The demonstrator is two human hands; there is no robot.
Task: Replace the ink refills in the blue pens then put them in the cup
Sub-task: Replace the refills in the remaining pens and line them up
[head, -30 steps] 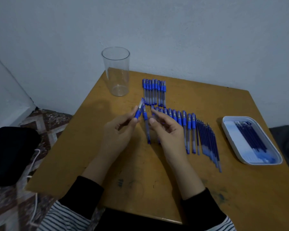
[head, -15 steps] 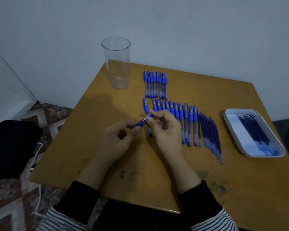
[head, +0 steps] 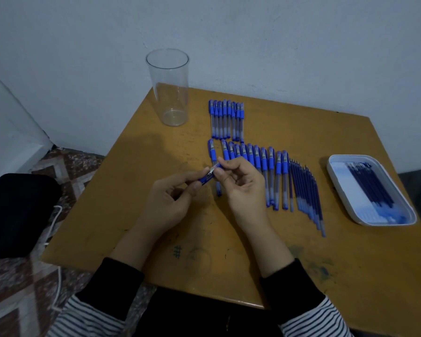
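Observation:
Both hands hold one blue pen (head: 208, 176) above the middle of the wooden table (head: 131, 181). My left hand (head: 170, 200) grips its barrel, mostly hidden in the fingers. My right hand (head: 241, 188) pinches the pen's upper end between thumb and forefinger. A row of blue capped pens (head: 255, 164) lies just behind my right hand, and a second shorter row of pens (head: 226, 119) lies further back. Loose ink refills (head: 306, 193) lie to the right of the near row. A clear plastic cup (head: 169, 88) stands empty at the back left.
A white tray (head: 345, 190) holding several dark refills sits near the table's right edge. A black bag (head: 15, 210) with a white cable lies on the patterned floor to the left. The wall runs close behind the table.
The pen has come down from a raised, upright hold to a lower, tilted one. My right hand has closed on its upper end. The view has shifted slightly.

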